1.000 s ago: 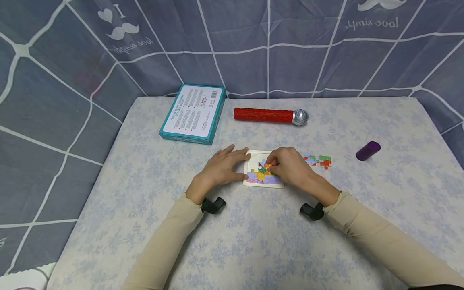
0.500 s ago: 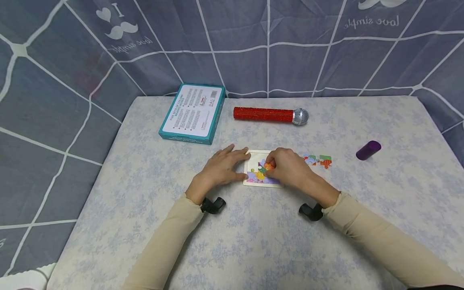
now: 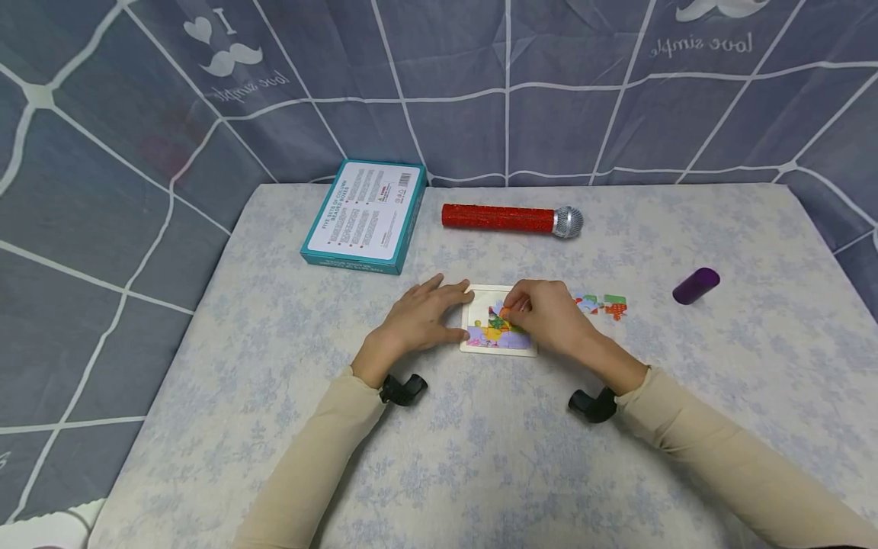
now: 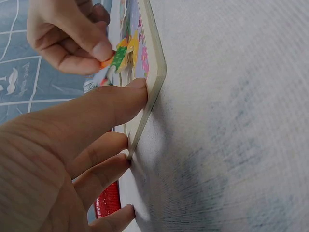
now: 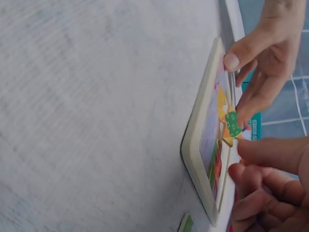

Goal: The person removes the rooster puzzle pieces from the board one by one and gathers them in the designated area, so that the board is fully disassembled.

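A small wooden jigsaw tray [image 3: 495,351] lies on the table, partly filled with colourful pieces along its near side; its upper left shows bare pale wood. My left hand [image 3: 420,313] rests at the tray's left end, thumb [image 4: 130,96] on the rim near the front corner and fingers spread along the edge. Over the tray, my right hand [image 3: 552,316] pinches a puzzle piece [image 5: 233,124] between thumb and fingers. That piece, green with yellow and orange, is tilted above the other pieces in both wrist views. The right hand hides the tray's upper right part.
Loose puzzle pieces [image 3: 615,306] lie right of the tray. Behind it are a red glittery microphone [image 3: 501,218] and a teal box [image 3: 362,216] with a printed white label. A purple cylinder [image 3: 696,286] lies farther right. A grey curtain [image 3: 453,137] hangs behind the table.
My right hand shifts slightly over the tray, its thumb moving toward me and then back up with the puzzle piece. The left hand stays at the tray's edge.
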{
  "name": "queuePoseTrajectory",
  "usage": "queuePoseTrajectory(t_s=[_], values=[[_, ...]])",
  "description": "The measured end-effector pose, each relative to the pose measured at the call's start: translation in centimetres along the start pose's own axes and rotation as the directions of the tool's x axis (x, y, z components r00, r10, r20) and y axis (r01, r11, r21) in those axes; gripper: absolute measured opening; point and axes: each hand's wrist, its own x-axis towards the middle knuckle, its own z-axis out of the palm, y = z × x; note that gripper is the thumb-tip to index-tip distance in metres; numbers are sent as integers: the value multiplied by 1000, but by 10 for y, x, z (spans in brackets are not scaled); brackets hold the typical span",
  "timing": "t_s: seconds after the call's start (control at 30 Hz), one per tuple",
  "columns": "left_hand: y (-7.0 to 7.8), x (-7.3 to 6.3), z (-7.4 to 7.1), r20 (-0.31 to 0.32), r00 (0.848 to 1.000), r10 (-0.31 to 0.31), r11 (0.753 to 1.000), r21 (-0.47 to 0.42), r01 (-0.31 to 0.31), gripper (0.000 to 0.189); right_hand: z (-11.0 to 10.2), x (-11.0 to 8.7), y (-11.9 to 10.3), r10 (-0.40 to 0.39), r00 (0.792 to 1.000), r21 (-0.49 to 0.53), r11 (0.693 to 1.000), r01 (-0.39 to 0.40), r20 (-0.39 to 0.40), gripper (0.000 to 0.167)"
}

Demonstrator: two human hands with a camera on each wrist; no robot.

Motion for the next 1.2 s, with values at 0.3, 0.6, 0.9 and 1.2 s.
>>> queuePoseTrajectory(t_s=[0.3, 0.6, 0.9, 1.2], values=[[0, 0, 0, 3, 1000, -6, 1000, 1, 6, 67, -3, 4, 7, 84, 996, 260, 962, -88, 24, 7], [1, 0, 0, 3, 1000, -7, 1000, -8, 7, 67, -30, -18, 27, 227, 972, 366, 901, -232, 57, 27], [1, 0, 0, 0, 1000, -9, 1000, 3, 9, 67, -62, -55, 61, 325, 944, 320, 889, -328, 64, 38], [2, -1, 0, 5, 1000, -9, 1000, -3, 9, 67, -67, -67, 78, 346, 938, 250, 906, -342, 32, 36]])
